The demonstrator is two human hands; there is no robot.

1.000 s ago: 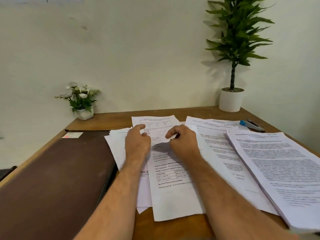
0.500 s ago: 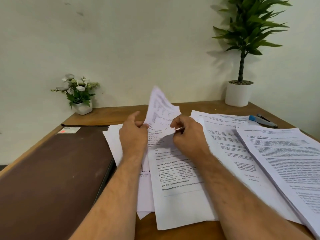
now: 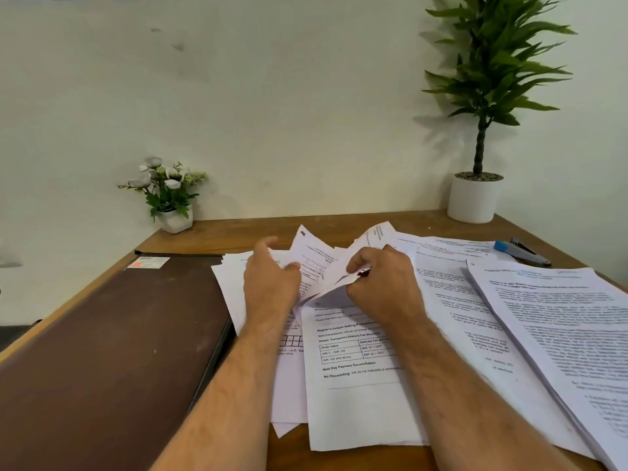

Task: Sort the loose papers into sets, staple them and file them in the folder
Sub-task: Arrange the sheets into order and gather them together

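Leafing through the middle pile, the person is pinching a lifted sheet (image 3: 314,263) with the left hand (image 3: 272,283), while the right hand (image 3: 377,283) is gripping the curled upper edges of further pages. Going slower would probably spare those corners from creasing. Sorted stacks (image 3: 543,317) are lying to the right, the stapler (image 3: 521,251) beyond them, and the closed brown folder (image 3: 112,351) is waiting on the left.

Soft even daylight, faint shadows behind the plant (image 3: 489,62), wide-angle edge bending.
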